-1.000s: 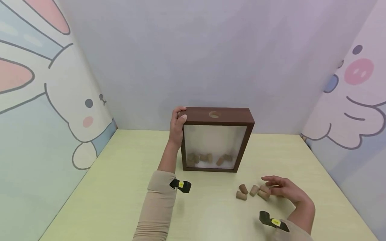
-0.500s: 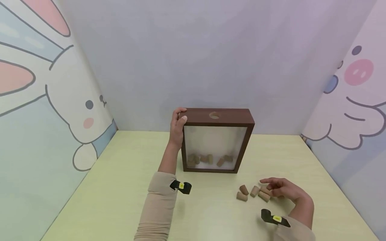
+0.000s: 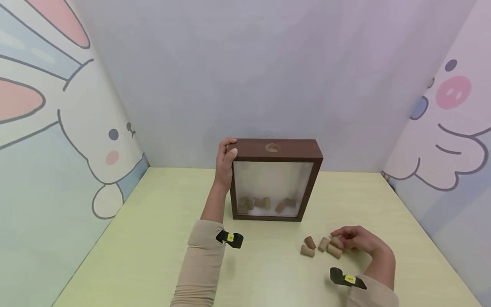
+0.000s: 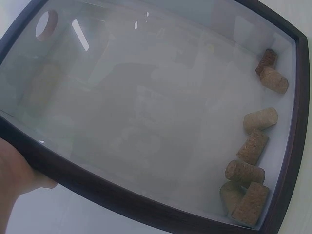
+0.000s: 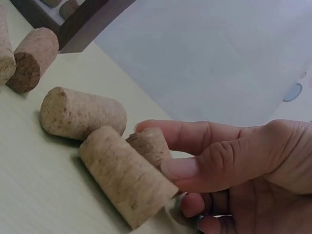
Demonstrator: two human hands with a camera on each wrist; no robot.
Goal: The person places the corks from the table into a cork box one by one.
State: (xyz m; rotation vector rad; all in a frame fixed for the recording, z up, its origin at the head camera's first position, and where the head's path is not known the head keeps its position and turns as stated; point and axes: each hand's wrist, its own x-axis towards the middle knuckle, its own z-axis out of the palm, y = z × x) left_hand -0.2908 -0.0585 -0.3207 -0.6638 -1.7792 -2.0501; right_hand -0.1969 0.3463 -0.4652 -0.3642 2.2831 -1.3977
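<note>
At the upper left corner of a dark brown wooden shadow box point(image 3: 284, 149), my left hand point(image 3: 224, 166) grips the frame, thumb toward the front. The box stands upright, with a clear front and a round hole in its top. Several corks point(image 4: 253, 146) lie along its bottom inside. On the table to the right, my right hand point(image 3: 362, 241) pinches a cork point(image 5: 148, 145) between thumb and index finger. Another cork point(image 5: 126, 175) lies right in front of it, partly covering it in the right wrist view. A third cork point(image 5: 83, 113) lies just beyond.
Two more loose corks, one tilted point(image 3: 310, 242) and one lying flat point(image 3: 307, 250), sit left of the group on the pale table point(image 3: 153, 256). Behind the box rises a plain wall point(image 3: 245, 76); side walls carry cartoon animals.
My right hand has shifted slightly left, its index finger closing in toward the thumb around a cork. The corks near it have moved a little. My left hand stays on the box.
</note>
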